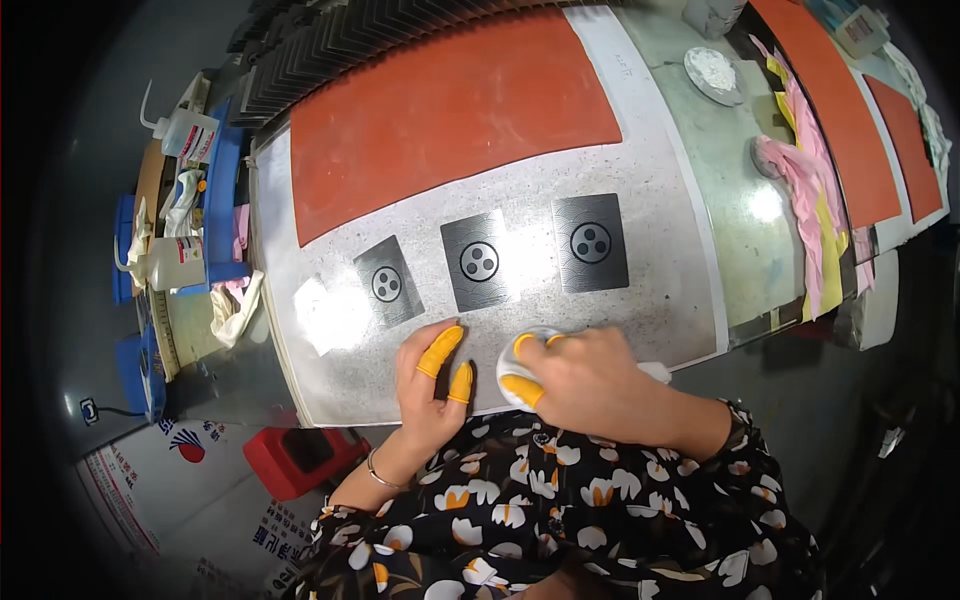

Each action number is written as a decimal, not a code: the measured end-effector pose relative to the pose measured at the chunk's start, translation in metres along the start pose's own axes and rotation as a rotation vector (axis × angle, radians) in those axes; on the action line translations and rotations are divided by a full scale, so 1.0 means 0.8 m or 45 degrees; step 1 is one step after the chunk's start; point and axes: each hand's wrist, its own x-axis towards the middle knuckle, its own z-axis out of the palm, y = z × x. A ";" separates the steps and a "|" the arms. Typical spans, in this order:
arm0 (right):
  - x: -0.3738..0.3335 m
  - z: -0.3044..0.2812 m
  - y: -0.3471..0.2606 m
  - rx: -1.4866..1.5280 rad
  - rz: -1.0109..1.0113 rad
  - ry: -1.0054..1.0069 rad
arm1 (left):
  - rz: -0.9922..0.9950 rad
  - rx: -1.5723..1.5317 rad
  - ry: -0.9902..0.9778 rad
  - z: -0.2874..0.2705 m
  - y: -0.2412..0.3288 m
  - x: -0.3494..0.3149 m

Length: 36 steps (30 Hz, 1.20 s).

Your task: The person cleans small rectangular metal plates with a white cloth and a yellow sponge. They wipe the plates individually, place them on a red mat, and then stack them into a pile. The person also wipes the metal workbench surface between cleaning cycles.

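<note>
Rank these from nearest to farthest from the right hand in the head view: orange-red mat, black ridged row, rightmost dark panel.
From the right hand:
1. Rightmost dark panel: almost straight ahead.
2. Orange-red mat: beyond the panel, ahead and mostly to the left.
3. Black ridged row: past the mat, along the top of the picture.
</note>
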 end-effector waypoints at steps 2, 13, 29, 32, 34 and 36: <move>-0.007 -0.007 0.012 0.003 0.071 0.017 | 0.009 0.016 -0.009 0.001 -0.001 -0.001; 0.093 -0.006 -0.047 -0.228 -0.100 0.030 | -0.028 0.313 0.079 -0.066 -0.043 -0.035; 0.225 0.068 -0.096 -0.499 0.307 -0.102 | -0.021 0.162 -0.055 -0.080 -0.061 -0.051; 0.191 0.079 -0.100 -0.520 0.263 -0.125 | -0.010 -0.017 0.032 -0.087 -0.071 -0.056; 0.167 0.085 -0.106 -0.509 0.247 -0.162 | 0.003 -0.117 0.139 -0.095 -0.082 -0.070; 0.150 0.088 -0.113 -0.503 0.230 -0.190 | -0.071 0.005 0.170 -0.117 -0.095 -0.080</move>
